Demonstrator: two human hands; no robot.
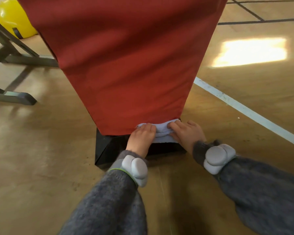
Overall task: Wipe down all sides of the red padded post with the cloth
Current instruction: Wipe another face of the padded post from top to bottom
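Cloth at the bottom edge of the post, both hands on it

Post: red padded post fills the upper middle of the view, its lower edge ending above a black base that sits on the tan floor.
Cloth: pale cloth is bunched against the near face of the post at its bottom edge, partly draped over the top of the base.
Left hand: palm down on the left part of the cloth, fingers close together and curled onto the fabric.
Right hand: palm down on the right part of the cloth, fingers bent, gathering a fold.
Wrists: each grey sleeve carries a grey wrist device.
Surroundings: far left, a yellow ball and a grey metal frame. A white floor line runs along the right.
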